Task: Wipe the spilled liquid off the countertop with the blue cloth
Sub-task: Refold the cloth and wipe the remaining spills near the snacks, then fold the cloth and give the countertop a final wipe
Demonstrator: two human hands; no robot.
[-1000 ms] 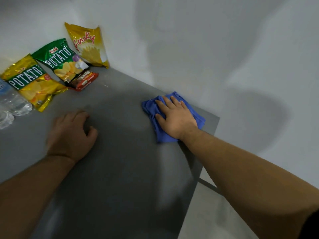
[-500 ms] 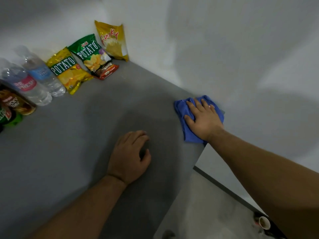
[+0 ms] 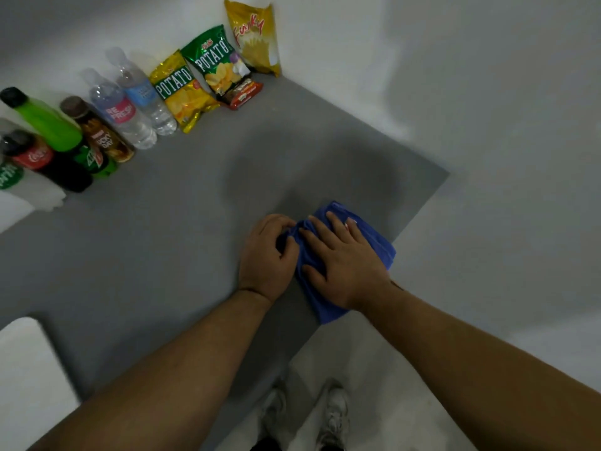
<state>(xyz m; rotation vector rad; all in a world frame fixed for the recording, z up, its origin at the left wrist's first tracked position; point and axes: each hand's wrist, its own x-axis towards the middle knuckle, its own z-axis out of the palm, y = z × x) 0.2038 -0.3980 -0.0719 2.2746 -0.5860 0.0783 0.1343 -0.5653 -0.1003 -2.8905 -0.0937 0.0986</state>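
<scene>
The blue cloth (image 3: 374,237) lies crumpled near the right front edge of the grey countertop (image 3: 182,203). My right hand (image 3: 341,265) lies flat on top of it, fingers spread and straight, pressing it down. My left hand (image 3: 266,255) is right beside it on the left, its fingers curled round the cloth's bunched left edge. No spilled liquid is plainly visible on the dull grey surface; a dark shadow falls just beyond the hands.
Along the back wall stand several drink bottles (image 3: 126,109) and several snack bags (image 3: 211,66). A white object (image 3: 29,362) sits at the near left. The countertop's right edge (image 3: 419,209) drops to a pale floor, where my shoes (image 3: 335,415) show.
The cloth and my right hand have slid toward me along the right edge. My left hand has left the bare countertop and now grips the cloth's left edge. The camera has tilted down.
</scene>
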